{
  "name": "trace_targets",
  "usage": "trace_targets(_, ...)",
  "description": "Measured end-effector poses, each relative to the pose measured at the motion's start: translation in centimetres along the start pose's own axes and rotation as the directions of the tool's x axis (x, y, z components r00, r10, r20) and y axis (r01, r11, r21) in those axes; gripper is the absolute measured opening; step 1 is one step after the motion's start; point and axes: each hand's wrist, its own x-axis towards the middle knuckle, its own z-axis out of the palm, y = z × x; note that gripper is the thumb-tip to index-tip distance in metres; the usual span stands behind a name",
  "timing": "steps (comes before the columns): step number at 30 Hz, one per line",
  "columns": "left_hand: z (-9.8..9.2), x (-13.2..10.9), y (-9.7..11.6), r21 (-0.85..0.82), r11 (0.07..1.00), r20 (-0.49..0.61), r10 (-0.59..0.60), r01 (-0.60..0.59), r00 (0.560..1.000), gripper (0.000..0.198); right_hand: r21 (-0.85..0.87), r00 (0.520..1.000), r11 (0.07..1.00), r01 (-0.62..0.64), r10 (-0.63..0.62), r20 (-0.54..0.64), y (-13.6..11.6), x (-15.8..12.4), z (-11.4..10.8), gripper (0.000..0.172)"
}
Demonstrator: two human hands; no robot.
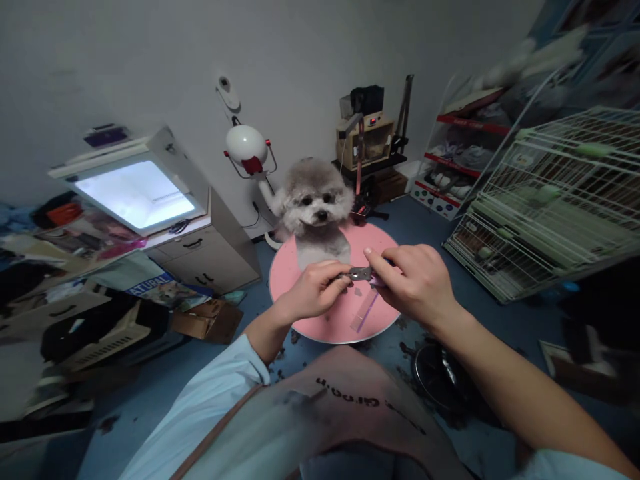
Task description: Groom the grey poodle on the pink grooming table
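In front of me, over the round pink table [285, 293], both hands meet at a small grey metal tool [360, 273] with a round hole or rivet in it. It looks like pet nail clippers, but its exact kind is unclear. My right hand [417, 280] is closed around its right end, where a bit of purple shows. My left hand [320, 288] pinches at its left end, thumb against fingers. A fluffy grey-and-white dog [315, 200] sits on the table just beyond my hands, facing me. Below the tool, a clear strip with a purple line [364, 313] lies on the pink top.
Left stands a cabinet [205, 253] with a lit white box [135, 193] on it. A white lamp-like device [247, 147] is behind the dog. Wire cages [550, 200] and a shelf rack [450, 160] stand right. Hair clumps dot the blue floor near a black round object [435, 373].
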Motion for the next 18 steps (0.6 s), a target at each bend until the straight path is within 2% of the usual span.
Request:
trace_targets(6, 0.06, 0.33, 0.2, -0.001, 1.0, 0.0, -0.006, 0.006, 1.0, 0.017, 0.031, 1.0, 0.999, 0.01, -0.01, 0.006, 0.32, 0.02, -0.05, 0.034)
trace_targets(12, 0.14, 0.32, -0.34, -0.002, 1.0, 0.003, -0.009, 0.009, 1.0, 0.017, 0.02, 0.997, 1.0, -0.003, 0.001, 0.072, 0.53, -0.36, 0.1, 0.03)
trace_targets(15, 0.26, 0.19, -0.68, -0.04, 0.998, -0.037, -0.049, 0.047, 0.998, 0.018, 0.005, 0.995, 0.999, -0.047, 0.047, 0.086, 0.68, -0.58, 0.37, 0.034)
trace_targets(18, 0.39, 0.15, -0.72, -0.06, 0.998, -0.056, -0.033, 0.029, 0.998, 0.019, 0.037, 0.992, 0.993, -0.109, 0.107, 0.065, 0.59, -0.5, 0.73, 0.039)
